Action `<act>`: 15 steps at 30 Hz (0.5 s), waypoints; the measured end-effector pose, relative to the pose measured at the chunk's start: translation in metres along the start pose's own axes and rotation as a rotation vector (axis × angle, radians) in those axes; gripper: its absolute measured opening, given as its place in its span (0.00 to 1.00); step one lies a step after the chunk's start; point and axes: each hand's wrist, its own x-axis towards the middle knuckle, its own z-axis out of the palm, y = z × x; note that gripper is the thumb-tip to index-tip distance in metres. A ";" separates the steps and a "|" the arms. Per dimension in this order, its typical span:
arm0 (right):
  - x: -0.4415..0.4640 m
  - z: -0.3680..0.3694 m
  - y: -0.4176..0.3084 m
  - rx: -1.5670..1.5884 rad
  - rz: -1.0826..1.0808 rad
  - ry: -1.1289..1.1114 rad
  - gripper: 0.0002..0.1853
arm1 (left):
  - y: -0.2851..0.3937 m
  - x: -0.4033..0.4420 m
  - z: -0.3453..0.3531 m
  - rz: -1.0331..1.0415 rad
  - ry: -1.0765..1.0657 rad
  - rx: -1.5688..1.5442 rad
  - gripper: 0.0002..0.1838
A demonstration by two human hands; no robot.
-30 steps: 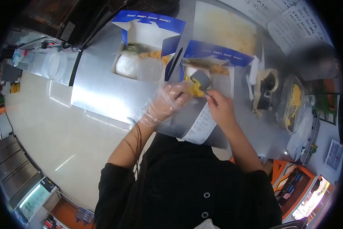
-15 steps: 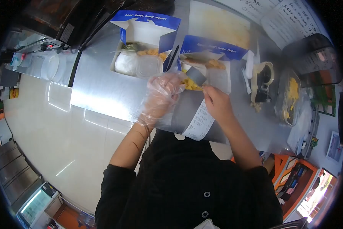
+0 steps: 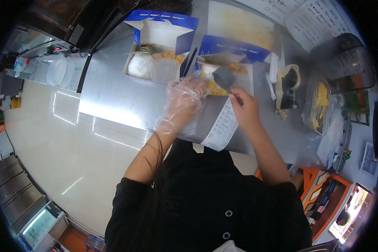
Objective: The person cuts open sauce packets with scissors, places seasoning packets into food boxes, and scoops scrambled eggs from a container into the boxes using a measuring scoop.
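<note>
My right hand (image 3: pixel 246 108) is closed around the handle of a dark spoon (image 3: pixel 223 79), whose bowl hangs over the front of an open blue-and-white food box (image 3: pixel 253 82). In that box are yellow food (image 3: pixel 217 89) and golden fried pieces (image 3: pixel 238 67). A long printed receipt (image 3: pixel 221 129) hangs just below my right hand; whether the fingers also pinch it cannot be made out. My left hand (image 3: pixel 185 95), in a loose clear plastic glove, has its fingers closed at the box's front left corner, by the yellow food.
Left of it stands another open food box (image 3: pixel 163 31) with a white wrapped bundle (image 3: pixel 139 66), a lidded clear cup (image 3: pixel 164 69) and fried pieces. A cutting board (image 3: pixel 241 25) lies behind. At right are a black-and-cream container (image 3: pixel 287 88) and a glass dish of yellow food (image 3: pixel 321 105).
The spoon in my right hand has turned and its bowl has moved slightly right and up. My gloved left hand has shifted right, farther over the box's front corner.
</note>
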 end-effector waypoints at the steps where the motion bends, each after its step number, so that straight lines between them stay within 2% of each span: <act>1: -0.002 0.000 0.004 -0.004 -0.004 0.048 0.08 | -0.004 -0.003 0.007 0.036 -0.035 0.057 0.22; 3: -0.006 -0.003 0.014 -0.013 -0.009 0.146 0.08 | -0.003 -0.002 0.007 0.103 -0.083 0.126 0.21; 5: -0.013 -0.011 0.019 -0.152 -0.064 0.082 0.08 | -0.002 -0.002 0.000 0.163 -0.110 0.151 0.22; 6: -0.017 -0.015 0.020 -0.221 -0.087 0.055 0.08 | -0.002 0.000 -0.003 0.043 -0.037 0.091 0.23; 8: -0.021 -0.015 0.024 -0.132 -0.090 0.105 0.08 | -0.004 0.001 -0.010 -0.189 0.098 -0.035 0.24; 9: -0.024 -0.014 0.026 -0.092 -0.090 0.134 0.08 | -0.005 -0.004 -0.014 -0.091 0.063 0.454 0.23; 11: -0.030 -0.014 0.038 0.367 0.166 0.148 0.09 | 0.004 -0.006 -0.021 -0.256 0.209 0.062 0.22; 12: -0.032 -0.023 0.043 0.584 0.283 0.180 0.10 | 0.017 0.003 -0.035 -0.197 0.251 -0.119 0.21; 13: -0.037 -0.046 0.021 0.798 0.520 0.190 0.12 | 0.023 0.008 -0.030 -0.149 0.288 -0.136 0.19; 14: -0.046 -0.066 0.028 0.970 0.516 0.224 0.12 | 0.038 0.007 -0.025 -0.108 0.311 -0.168 0.18; 15: -0.056 -0.089 0.039 1.142 0.493 0.254 0.11 | 0.060 0.018 -0.027 -0.036 0.218 -0.124 0.18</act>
